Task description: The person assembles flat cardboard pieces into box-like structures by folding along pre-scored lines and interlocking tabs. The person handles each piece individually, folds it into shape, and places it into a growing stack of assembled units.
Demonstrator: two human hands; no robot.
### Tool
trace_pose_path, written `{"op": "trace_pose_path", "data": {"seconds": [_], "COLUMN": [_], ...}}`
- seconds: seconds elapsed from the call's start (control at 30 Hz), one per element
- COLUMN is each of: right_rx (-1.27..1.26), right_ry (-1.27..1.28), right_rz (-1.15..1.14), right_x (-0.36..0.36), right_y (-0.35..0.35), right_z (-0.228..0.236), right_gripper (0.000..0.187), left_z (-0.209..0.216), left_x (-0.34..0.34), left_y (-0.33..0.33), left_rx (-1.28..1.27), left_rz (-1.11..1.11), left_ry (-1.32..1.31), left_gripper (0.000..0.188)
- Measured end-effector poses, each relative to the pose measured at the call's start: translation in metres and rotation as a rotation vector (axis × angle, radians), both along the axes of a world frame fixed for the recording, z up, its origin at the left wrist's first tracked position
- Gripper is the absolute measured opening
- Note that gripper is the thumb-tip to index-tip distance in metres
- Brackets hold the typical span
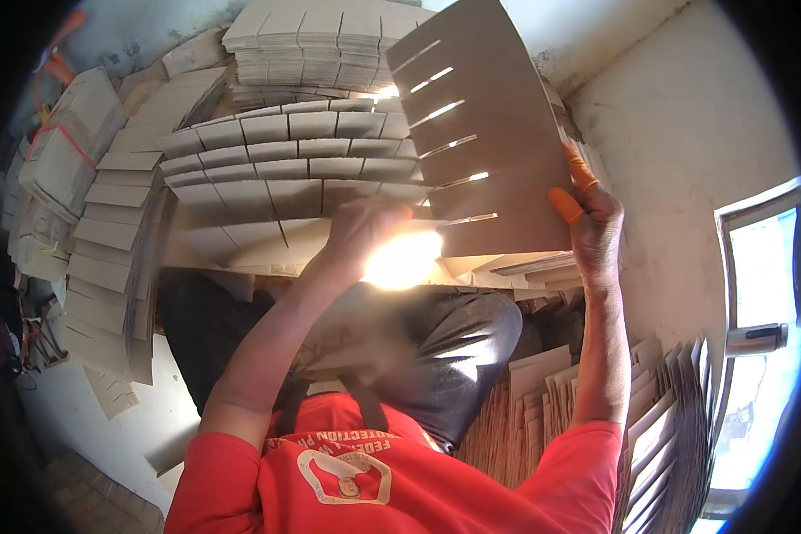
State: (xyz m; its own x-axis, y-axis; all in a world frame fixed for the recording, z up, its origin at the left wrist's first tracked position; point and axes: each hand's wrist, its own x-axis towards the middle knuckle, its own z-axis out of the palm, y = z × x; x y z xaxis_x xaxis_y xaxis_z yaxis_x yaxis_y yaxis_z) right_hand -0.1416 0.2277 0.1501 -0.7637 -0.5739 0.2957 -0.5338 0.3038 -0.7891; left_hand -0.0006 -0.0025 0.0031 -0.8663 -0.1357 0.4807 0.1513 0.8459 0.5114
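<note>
Two bare hands of mine rise from the lower edge, past my red printed shirt (392, 481) and dark trousers (436, 334). Beside my right arm, upright brown cardboard sheets (659, 427) stand packed on edge. My right hand (594, 227), with orange rubber finger cots (568, 203) on two fingertips, is clamped on the right edge of a slotted brown cardboard divider sheet (485, 133), thumb side behind and fingertips on the near face. That sheet is held up, tilted, above my lap, and light shows through its row of parallel slits. My left hand (365, 227) is closed at the sheet's lower left corner; glare hides the exact contact, so I cannot tell how firmly it grips. Beyond the sheet, fanned rows of grey slotted cardboard strips (285, 160) lie overlapping. Farther left, flat cardboard pieces (107, 231) lie stacked, and bundles tied with red band (62, 142) rest by the wall. Farthest off, tall stacks of cut cardboard (320, 40) stand against the pale wall (685, 116).
</note>
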Motion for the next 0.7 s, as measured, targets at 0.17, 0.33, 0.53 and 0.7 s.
{"op": "trace_pose_path", "data": {"seconds": [0.17,0.33,0.53,0.7], "right_rx": [0.073,0.182,0.109,0.147], "right_ry": [-0.004,-0.088,0.025,0.001], "right_rz": [0.054,-0.009,0.044,-0.006], "right_x": [-0.005,-0.006,0.006,0.006], "right_y": [-0.002,-0.009,-0.011,-0.009], "right_z": [-0.017,-0.007,-0.018,-0.022], "right_gripper": [0.058,0.058,0.058,0.060], "left_z": [-0.004,-0.006,0.000,0.009], "left_x": [0.003,0.005,0.005,0.006], "left_y": [0.004,0.002,0.005,-0.002], "left_rx": [0.051,0.029,0.033,0.046], "left_rz": [-0.004,-0.028,-0.022,-0.024], "left_ry": [-0.012,0.030,0.008,-0.029], "left_gripper": [0.017,0.015,0.014,0.014]}}
